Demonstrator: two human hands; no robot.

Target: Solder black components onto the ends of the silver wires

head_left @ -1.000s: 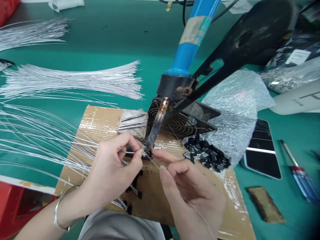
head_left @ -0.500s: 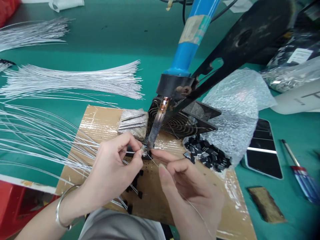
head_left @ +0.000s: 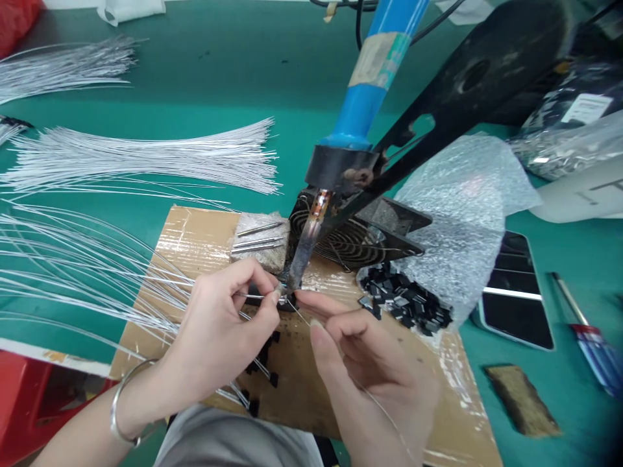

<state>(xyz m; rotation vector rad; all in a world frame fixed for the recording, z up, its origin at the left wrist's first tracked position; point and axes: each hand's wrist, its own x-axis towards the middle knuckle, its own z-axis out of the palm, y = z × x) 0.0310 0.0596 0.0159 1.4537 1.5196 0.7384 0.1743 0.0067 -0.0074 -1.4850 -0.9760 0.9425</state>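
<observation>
A thin white wire (head_left: 252,296) is pinched between the thumb and forefinger of my left hand (head_left: 228,324), its end beside the soldering iron tip. My right hand (head_left: 370,370) has its fingers closed around a strand of solder wire (head_left: 300,314), which runs back across the palm. The solder's front end reaches the tip of the blue-handled soldering iron (head_left: 306,250), fixed in a black stand arm (head_left: 438,110) and pointing down. Beneath the tip lies a small dark block, mostly hidden by my fingers. Several white wires with black ends (head_left: 274,379) lie under my left hand.
A cardboard sheet (head_left: 185,233) covers the bench, carrying a pad with metal rods (head_left: 257,237), a black fan (head_left: 350,240) and a heap of small black pieces (head_left: 406,301). Wire bundles (head_left: 146,159) lie left. Bubble wrap (head_left: 457,214), a phone (head_left: 513,292), a brush (head_left: 586,344) and a brown sponge (head_left: 523,399) lie right.
The whole view has shifted very slightly. Both hands keep the same grip and position at the iron tip.
</observation>
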